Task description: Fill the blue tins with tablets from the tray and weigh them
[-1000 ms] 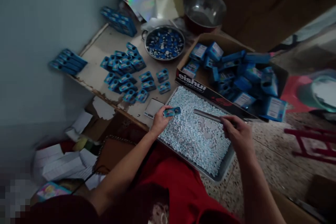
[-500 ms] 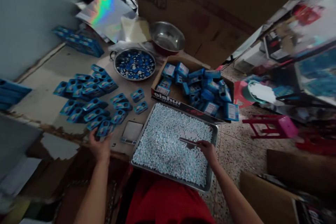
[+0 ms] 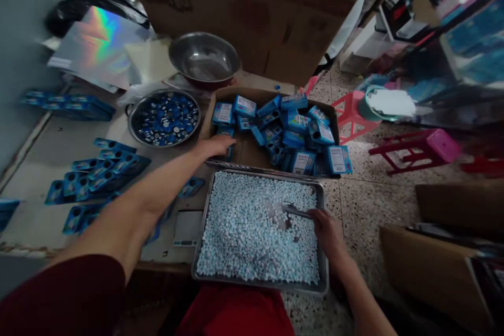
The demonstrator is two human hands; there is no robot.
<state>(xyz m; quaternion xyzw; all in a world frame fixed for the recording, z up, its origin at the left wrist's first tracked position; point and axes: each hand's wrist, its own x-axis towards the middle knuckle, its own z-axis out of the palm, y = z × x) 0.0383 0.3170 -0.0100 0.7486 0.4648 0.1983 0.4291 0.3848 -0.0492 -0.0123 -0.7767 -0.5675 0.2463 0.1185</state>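
My left hand (image 3: 221, 145) reaches into the left end of a shallow cardboard box (image 3: 246, 155), its fingers closed on a small blue box (image 3: 229, 154) that it partly covers. Several more blue boxes (image 3: 295, 122) lie jumbled in the right part of that carton. My right hand (image 3: 323, 226) grips the handle of a metal scoop (image 3: 297, 212), whose end sits among pale blue and white pellets (image 3: 244, 236). These pellets fill a rectangular metal tray (image 3: 260, 284) in front of me. A bare hollow shows in the pellets near the scoop.
Left of the tray lies a small scale (image 3: 188, 227). Blue boxes with round holes (image 3: 100, 173) stand grouped on the table (image 3: 29, 168), partly behind my left arm. A metal bowl (image 3: 136, 134) holds blue and silver pieces. Behind it stands another bowl (image 3: 205, 65). A pink stool (image 3: 439, 144) stands right.
My left hand has left the grouped blue boxes on the table and moved right into the carton. My right hand still holds the scoop in the pellets. The view has turned right.
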